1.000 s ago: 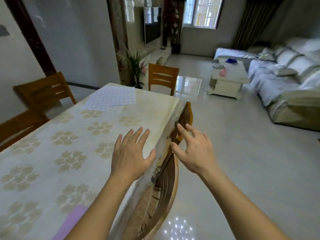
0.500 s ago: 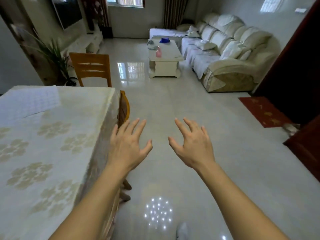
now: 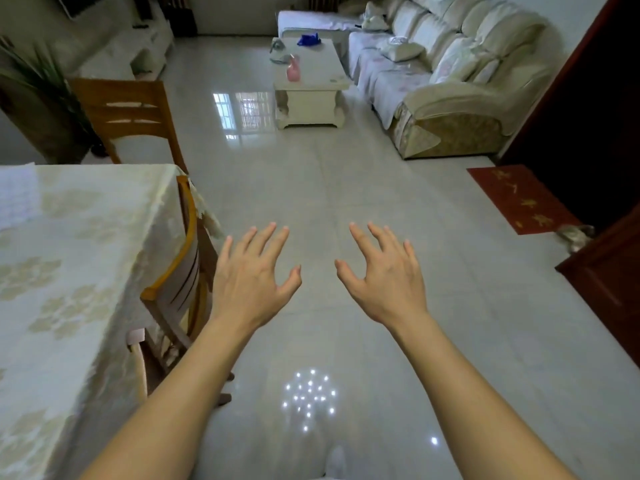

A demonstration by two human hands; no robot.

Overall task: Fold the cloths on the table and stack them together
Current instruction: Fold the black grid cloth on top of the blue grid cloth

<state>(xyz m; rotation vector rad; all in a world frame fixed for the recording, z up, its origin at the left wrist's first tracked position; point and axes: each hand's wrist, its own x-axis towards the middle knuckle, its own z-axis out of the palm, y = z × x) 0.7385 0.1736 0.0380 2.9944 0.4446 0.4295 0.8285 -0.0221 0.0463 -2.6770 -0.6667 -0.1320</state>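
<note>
Both hands hang in the air over the glossy tiled floor, to the right of the table. My left hand (image 3: 251, 275) is open with fingers spread and holds nothing. My right hand (image 3: 382, 275) is open the same way, also with nothing in it. The table (image 3: 86, 271), under a cream floral tablecloth, fills the left side. A white checked cloth (image 3: 15, 195) lies flat at the table's far left edge, mostly cut off by the frame. Neither hand touches the table or the cloth.
A wooden chair (image 3: 180, 282) is tucked at the table's right side, another chair (image 3: 128, 116) stands at its far end. A white coffee table (image 3: 310, 84), a cream sofa (image 3: 446, 81), a red mat (image 3: 519, 197) and a dark door (image 3: 606, 168) lie beyond.
The view has swung right, away from the table toward the living room. Both hands moved off the table edge and now hover over the floor, still open.
</note>
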